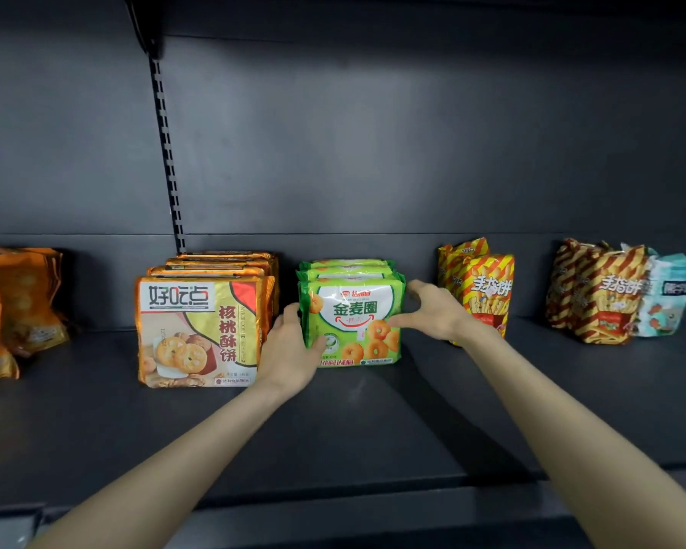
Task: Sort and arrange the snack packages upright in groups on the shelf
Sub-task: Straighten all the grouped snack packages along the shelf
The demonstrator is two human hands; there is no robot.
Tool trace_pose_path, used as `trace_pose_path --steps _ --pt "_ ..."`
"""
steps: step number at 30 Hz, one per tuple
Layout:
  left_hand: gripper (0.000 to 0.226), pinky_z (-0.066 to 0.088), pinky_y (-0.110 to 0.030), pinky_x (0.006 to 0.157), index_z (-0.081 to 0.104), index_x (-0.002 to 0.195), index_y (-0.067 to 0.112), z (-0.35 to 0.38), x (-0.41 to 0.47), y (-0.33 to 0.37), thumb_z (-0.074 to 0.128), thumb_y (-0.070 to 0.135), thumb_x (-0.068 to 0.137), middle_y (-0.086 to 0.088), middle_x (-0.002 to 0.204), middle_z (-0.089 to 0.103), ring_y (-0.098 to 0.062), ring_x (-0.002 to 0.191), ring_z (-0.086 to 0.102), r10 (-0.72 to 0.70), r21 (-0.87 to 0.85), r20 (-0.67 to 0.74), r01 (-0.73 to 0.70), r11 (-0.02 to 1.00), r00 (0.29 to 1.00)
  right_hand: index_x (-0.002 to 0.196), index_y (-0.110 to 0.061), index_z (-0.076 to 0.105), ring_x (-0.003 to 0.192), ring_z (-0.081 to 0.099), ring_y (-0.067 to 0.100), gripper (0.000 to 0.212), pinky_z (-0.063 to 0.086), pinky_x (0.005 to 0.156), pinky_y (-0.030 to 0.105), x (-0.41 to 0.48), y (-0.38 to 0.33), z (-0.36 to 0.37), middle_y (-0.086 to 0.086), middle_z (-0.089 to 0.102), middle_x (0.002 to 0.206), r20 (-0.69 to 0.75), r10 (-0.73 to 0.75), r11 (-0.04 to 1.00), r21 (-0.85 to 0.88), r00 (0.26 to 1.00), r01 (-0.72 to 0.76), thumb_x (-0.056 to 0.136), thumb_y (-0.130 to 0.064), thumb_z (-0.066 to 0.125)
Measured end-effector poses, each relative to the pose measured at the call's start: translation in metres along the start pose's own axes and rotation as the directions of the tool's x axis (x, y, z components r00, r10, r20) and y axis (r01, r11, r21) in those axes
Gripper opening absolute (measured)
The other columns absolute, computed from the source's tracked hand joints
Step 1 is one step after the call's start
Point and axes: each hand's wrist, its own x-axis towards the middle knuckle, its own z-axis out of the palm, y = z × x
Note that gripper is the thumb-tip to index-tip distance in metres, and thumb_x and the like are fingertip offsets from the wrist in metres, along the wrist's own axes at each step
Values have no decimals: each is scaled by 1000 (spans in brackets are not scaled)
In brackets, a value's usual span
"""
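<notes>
"Green packs (353, 315): where?"
"Upright row, mid-shelf (373, 429); orange packs (199, 330) at nine o'clock. Left hand (290, 346) and right hand (436, 311) clasp the front one's edges, likely squaring its group."

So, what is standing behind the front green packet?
More green packets stand upright behind the front green packet; only their top edges show. Their faces and bases are covered, so the exact number is unclear.
</notes>
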Motion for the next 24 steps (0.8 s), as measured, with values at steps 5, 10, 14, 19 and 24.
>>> trace_pose_path --steps 5,10,14,19,24 --pt "45 42 -34 96 46 130 15 -11 -9 13 60 27 88 -4 129 51 -22 121 49 202 149 -9 -198 969 979 134 -8 47 119 51 27 61 42 91 31 -22 -1 -15 11 53 134 -60 -23 991 -132 998 15 83 -32 70" --pt "46 42 -38 99 49 129 16 -4 1 49 60 31 88 -4 129 53 -22 121 49 328 160 83 -338 928 941 130 -9 52 118 52 28 52 45 95 37 -35 7 -50 11 57 129 -139 -42 972 -237 989 8 84 -30 67" --pt "46 42 -36 98 50 128 16 11 14 77 62 30 86 -4 126 56 -22 119 51 387 134 122 -401 906 914 132 -15 51 124 48 32 55 44 99 44 -41 21 -83 11 54 134 -203 -41 949 -315 978 -26 83 -36 66" --pt "47 43 -37 99 50 127 17 47 22 100 63 33 85 -2 125 56 -18 118 52 417 56 138 -427 902 898 133 -14 50 123 48 30 55 44 99 42 -41 52 -115 11 52 135 -222 -37 944 -327 974 -39 84 -35 67" --pt "53 42 -30 97 46 131 17 92 24 117 65 35 85 -2 127 55 -15 118 51 357 11 156 -363 932 921 134 -12 48 126 46 27 57 39 100 36 -31 94 -132 10 51 136 -173 -61 958 -285 983 9 85 -34 67"
